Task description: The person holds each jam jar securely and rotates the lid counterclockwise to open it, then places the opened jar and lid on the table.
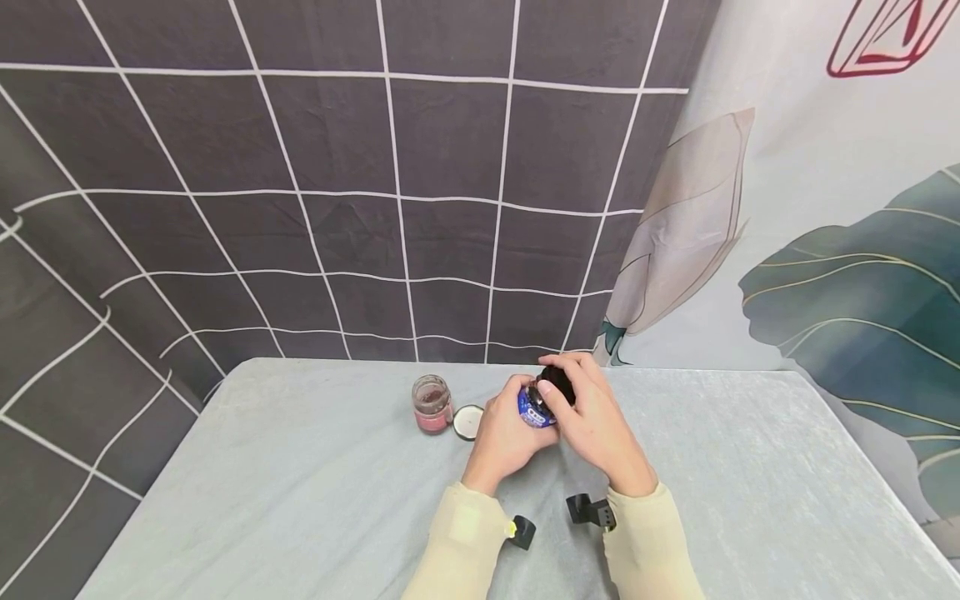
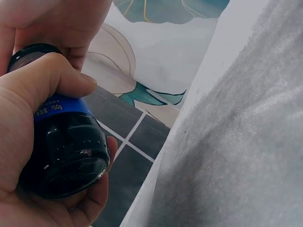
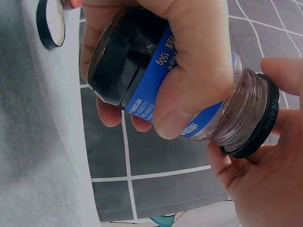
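Observation:
My left hand (image 1: 506,433) grips a glass jar (image 3: 142,66) with a blue label and dark contents, thumb across the label and fingers round the far side. The jar is tilted, its dark base showing in the left wrist view. At its mouth, my right hand (image 1: 596,421) holds a black lid (image 3: 258,123) by the edge, thumb on one side and curled fingers on the other. Clear glass threads show between label and lid in the right wrist view. To the left stands a second glass jar (image 1: 432,404), uncovered and reddish at the bottom.
A loose lid (image 1: 468,422) lies beside the second jar, white inside up. A pale grey cloth covers the table (image 1: 315,483). Behind it hangs a dark curtain (image 1: 450,242) with white grid lines, and a leaf-patterned cloth (image 1: 817,208) hangs at the right.

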### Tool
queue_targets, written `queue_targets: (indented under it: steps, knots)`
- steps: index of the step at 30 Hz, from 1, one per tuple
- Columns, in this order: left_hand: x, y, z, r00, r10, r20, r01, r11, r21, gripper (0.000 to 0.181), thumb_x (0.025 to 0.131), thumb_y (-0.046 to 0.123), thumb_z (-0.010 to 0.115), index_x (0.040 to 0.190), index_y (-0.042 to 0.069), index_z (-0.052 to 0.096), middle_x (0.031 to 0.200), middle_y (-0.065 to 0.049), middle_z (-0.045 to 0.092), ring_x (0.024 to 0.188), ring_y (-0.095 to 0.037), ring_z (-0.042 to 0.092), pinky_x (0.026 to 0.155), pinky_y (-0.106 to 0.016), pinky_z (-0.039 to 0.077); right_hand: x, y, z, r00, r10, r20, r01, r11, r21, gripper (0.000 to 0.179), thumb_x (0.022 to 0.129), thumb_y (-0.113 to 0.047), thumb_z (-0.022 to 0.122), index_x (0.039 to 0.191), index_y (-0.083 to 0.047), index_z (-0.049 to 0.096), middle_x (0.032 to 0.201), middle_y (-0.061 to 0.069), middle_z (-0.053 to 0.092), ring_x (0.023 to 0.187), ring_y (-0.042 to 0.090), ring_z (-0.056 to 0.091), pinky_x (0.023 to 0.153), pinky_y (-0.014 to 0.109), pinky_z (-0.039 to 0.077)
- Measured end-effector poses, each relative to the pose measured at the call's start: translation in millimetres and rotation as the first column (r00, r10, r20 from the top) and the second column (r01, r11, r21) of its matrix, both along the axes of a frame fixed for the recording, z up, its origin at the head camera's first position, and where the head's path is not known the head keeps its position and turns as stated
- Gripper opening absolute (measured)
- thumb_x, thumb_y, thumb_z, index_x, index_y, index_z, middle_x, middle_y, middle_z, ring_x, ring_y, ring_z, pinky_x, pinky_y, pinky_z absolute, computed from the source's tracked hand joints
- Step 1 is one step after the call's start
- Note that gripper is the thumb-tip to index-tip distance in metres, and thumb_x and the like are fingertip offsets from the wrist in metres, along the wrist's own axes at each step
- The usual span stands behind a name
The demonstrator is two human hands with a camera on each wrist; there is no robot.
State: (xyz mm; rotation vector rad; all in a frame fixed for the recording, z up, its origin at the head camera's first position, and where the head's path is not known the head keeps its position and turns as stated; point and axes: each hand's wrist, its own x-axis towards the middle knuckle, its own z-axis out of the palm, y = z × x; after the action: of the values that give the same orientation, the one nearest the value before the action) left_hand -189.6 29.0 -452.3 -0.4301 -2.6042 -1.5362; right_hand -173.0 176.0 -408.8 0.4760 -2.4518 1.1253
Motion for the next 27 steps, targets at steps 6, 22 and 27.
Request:
queue_targets:
  steps: [6, 22, 27]
  knots:
    - [0.3, 0.3, -0.2, 1.000, -0.004, 0.002, 0.004, 1.000, 0.003, 0.061, 0.071, 0.029, 0.087, 0.124, 0.017, 0.059, 0.111, 0.000, 0.069, 0.095, -0.014, 0.064, 0.084, -0.033, 0.051, -0.3, -0.1, -0.7, 1.000, -0.001, -0.022, 0.001, 1.000, -0.002, 0.030, 0.099, -0.020, 0.062, 0.126, -0.006, 0.064, 0.123, 0.011, 0.056, 0.116, 0.027, 0.052, 0.099, 0.045, 0.039]
    - [1.5, 1.4, -0.6, 0.999, 0.021, -0.024, -0.020, 0.999, 0.039, 0.059, 0.070, 0.026, 0.086, 0.121, 0.014, 0.060, 0.111, -0.002, 0.069, 0.097, -0.016, 0.064, 0.086, -0.035, 0.052, -0.5, -1.7, 0.4, 0.999, -0.006, -0.037, 0.005, 1.000, -0.022, 0.032, 0.097, -0.019, 0.065, 0.126, -0.007, 0.064, 0.123, 0.009, 0.056, 0.116, 0.024, 0.052, 0.099, 0.044, 0.041]
    - [0.3, 1.7, -1.9, 0.999, 0.028, -0.033, -0.026, 0.998, 0.056, 0.057, 0.070, 0.024, 0.086, 0.121, 0.014, 0.062, 0.112, -0.001, 0.069, 0.098, -0.017, 0.064, 0.088, -0.036, 0.051, -1.5, -1.8, -1.1, 0.999, -0.006, -0.050, 0.005, 1.000, -0.021, 0.031, 0.097, -0.018, 0.065, 0.126, -0.007, 0.065, 0.123, 0.009, 0.057, 0.116, 0.024, 0.052, 0.099, 0.044, 0.040]
